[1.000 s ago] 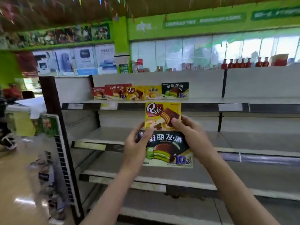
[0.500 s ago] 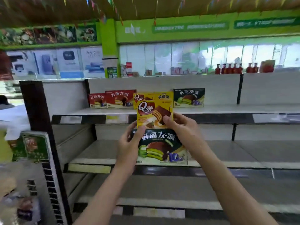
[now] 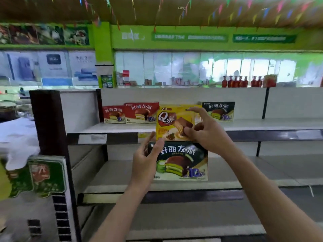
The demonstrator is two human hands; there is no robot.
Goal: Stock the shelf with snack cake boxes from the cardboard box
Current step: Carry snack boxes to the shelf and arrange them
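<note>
Top shelf (image 3: pixel 262 125): we count 2 red boxes (image 3: pixel 132 113) at L end, a yellow box (image 3: pixel 180 107) behind, a dark green box (image 3: pixel 218 111) just R of it; rest of board to R edge is bare. Lower shelves (image 3: pixel 244 172) bare too.

Writing: "Q" on yellow Q box (image 3: pixel 174 125); "10" on green box (image 3: pixel 181 161); wall signs too blurred to read.

Hands: we hold both boxes in front of the top shelf's front edge, yellow above green, touching. Left hand (image 3: pixel 146 160) grips green box at its L edge, thumb on the face. Right hand (image 3: pixel 203 130) pinches yellow Q box at its R side, upper fingers spread loose.
</note>
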